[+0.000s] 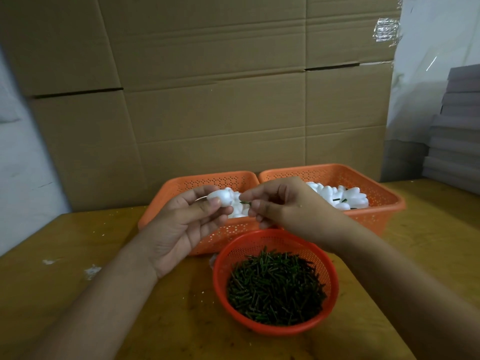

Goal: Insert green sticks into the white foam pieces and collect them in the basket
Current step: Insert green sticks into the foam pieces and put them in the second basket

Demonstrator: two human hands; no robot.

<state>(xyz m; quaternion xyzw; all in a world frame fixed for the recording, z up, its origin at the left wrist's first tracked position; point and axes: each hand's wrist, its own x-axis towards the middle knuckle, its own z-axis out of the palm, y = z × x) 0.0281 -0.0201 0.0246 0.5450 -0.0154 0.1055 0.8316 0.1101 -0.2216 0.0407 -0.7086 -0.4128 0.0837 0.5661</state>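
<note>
My left hand [187,224] holds a white foam piece [220,197] between thumb and fingertips, above the left orange basket [176,193]. Just to its right, my right hand [280,206] pinches a short green stick [245,202], its tip pointing at the foam piece and almost touching it. The left basket holds plain white foam pieces [237,211]. In the right orange basket [374,193] lie foam pieces with green sticks [340,198] in them. A round red basket [275,281] in front is heaped with loose green sticks [275,289].
Everything stands on a wooden table [78,255] with white foam crumbs [92,271] at the left. A wall of cardboard boxes [207,100] rises close behind the baskets. Grey stacked sheets [454,131] sit at the far right.
</note>
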